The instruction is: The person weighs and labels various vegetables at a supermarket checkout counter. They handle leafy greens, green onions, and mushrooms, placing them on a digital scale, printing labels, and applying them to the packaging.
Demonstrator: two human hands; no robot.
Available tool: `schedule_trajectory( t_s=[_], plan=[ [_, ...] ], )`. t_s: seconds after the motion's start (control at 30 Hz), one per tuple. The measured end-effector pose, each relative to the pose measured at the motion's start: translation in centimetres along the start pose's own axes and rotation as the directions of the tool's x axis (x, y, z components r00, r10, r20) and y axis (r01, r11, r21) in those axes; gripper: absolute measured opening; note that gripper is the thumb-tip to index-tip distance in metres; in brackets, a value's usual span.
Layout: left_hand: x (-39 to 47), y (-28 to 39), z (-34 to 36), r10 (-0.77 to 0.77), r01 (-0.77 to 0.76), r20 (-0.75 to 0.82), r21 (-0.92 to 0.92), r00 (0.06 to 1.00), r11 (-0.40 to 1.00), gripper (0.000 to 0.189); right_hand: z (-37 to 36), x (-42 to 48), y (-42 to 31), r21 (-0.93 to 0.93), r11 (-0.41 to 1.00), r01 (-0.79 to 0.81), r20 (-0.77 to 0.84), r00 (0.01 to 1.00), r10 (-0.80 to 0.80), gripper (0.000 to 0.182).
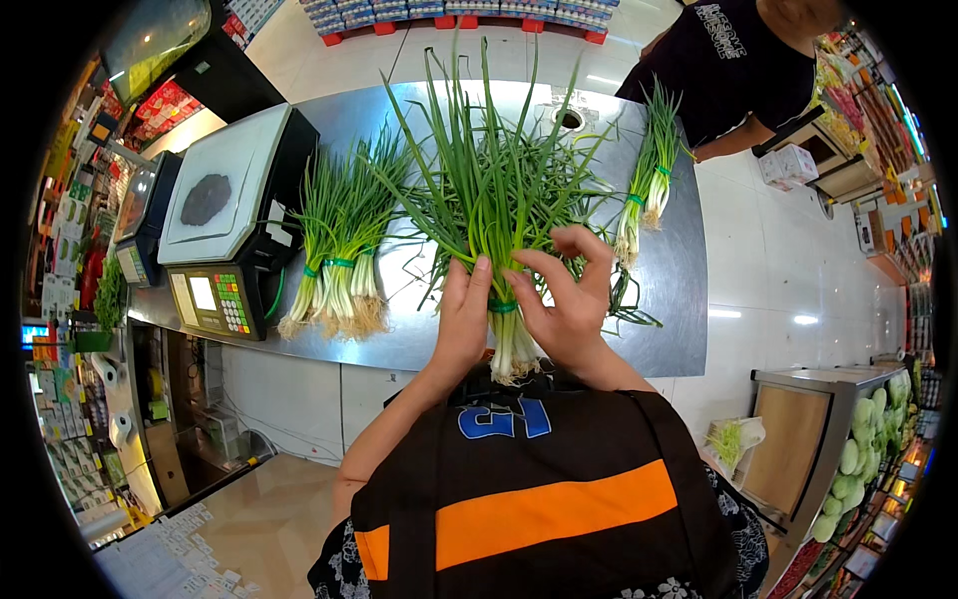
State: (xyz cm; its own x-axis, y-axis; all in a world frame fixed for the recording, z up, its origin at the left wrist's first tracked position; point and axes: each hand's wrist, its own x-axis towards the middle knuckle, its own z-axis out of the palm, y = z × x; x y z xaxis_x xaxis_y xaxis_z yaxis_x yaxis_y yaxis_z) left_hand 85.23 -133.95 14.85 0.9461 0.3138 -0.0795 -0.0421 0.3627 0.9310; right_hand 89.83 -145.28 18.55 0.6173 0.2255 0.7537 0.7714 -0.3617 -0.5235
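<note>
A bunch of spring onions with a green tie round its stems stands roots-down before my apron, its leaves fanning away over the table. My left hand grips the bunch along its left side, thumb upward. At the right side of the stalks is my right hand, its fingers curved and apart, thumb and forefinger tips close to the leaves. Whether those tips touch a leaf is hard to tell. Behind the held bunch lies a heap of loose green leaves. Tied bunches of spring onions lie on the left.
The steel table has a round hole near its far edge. A weighing scale stands at the left. More tied spring onions lie at the right, close to a person in a dark shirt. A produce stand is at lower right.
</note>
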Motion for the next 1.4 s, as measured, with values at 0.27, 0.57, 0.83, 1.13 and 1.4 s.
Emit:
schedule_trajectory(
  t_s=[0.27,0.57,0.83,1.13,1.4],
  plan=[
    [-0.5,0.4,0.3,0.125,-0.116,-0.006,0.333,0.992,0.936,0.030,0.4,1.0,0.8,-0.013,0.994,-0.109,0.216,0.970,0.109,0.013],
    [-0.1,0.1,0.3,0.086,-0.050,-0.106,0.302,0.991,0.952,0.030,0.5,-0.9,0.3,-0.036,0.992,-0.123,0.081,0.989,0.125,0.014],
    [0.1,-0.1,0.0,0.068,-0.034,-0.113,0.283,0.991,0.959,0.027,1.0,-2.1,0.8,0.287,0.951,-0.118,0.234,0.971,0.050,0.019],
    [0.4,-1.4,-1.0,0.018,-0.001,-0.056,0.280,0.998,0.960,0.026,0.1,-0.9,2.0,0.208,0.928,-0.308,0.454,0.871,0.187,0.016],
    [0.1,-1.4,-1.0,-0.026,0.031,-0.096,0.048,0.995,0.998,0.029,0.2,-3.9,1.9,0.239,0.970,-0.034,0.459,0.884,-0.082,0.022]
  ],
)
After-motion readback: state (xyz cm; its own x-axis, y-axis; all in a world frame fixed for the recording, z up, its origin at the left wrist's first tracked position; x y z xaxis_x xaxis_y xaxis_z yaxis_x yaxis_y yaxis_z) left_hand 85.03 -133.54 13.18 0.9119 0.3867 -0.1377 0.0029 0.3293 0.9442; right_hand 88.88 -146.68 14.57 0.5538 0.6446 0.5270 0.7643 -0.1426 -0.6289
